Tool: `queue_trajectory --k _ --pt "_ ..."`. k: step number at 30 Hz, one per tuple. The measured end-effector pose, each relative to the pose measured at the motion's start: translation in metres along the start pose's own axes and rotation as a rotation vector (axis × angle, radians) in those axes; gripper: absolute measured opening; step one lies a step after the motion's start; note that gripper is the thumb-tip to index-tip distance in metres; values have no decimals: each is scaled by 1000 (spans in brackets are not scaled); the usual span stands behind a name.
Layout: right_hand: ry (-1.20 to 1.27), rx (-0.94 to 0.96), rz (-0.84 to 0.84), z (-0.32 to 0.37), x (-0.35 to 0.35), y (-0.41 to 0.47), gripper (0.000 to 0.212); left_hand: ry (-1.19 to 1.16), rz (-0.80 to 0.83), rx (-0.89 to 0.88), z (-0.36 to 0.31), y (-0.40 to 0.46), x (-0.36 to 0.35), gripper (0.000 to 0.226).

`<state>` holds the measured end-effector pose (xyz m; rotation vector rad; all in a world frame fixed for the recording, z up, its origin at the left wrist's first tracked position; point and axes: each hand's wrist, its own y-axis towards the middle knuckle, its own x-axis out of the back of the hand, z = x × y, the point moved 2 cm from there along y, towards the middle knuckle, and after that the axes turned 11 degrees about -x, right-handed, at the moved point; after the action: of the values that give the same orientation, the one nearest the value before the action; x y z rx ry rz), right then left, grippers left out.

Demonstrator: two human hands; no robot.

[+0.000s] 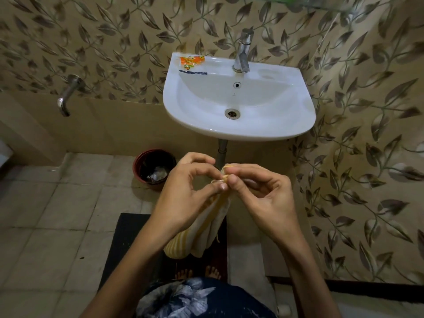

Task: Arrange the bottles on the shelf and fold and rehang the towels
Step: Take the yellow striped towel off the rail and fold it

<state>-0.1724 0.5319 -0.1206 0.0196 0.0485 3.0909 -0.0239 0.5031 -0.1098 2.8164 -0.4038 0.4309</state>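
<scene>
Pinching the top edge of a yellow-and-white striped cloth towel [206, 228], the left hand [190, 191] and right hand [259, 193] are brought together, fingertips touching. The towel is left hanging below both hands, probably so corners can be matched for folding.
</scene>
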Motion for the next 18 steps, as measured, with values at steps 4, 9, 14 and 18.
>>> queue_trajectory --k 4,9,14,18 --pt "-17 24 66 11 5 -1 12 -261 74 -173 1 0 -3 16" --pt "-124 108 -31 21 8 -2 26 -270 90 -250 3 0 -8 13" --pt "-108 115 -103 25 8 -4 27 -188 190 -308 -1 4 -9 18" --pt "-110 116 -183 29 12 -3 26 -36 171 -368 -1 2 -14 18"
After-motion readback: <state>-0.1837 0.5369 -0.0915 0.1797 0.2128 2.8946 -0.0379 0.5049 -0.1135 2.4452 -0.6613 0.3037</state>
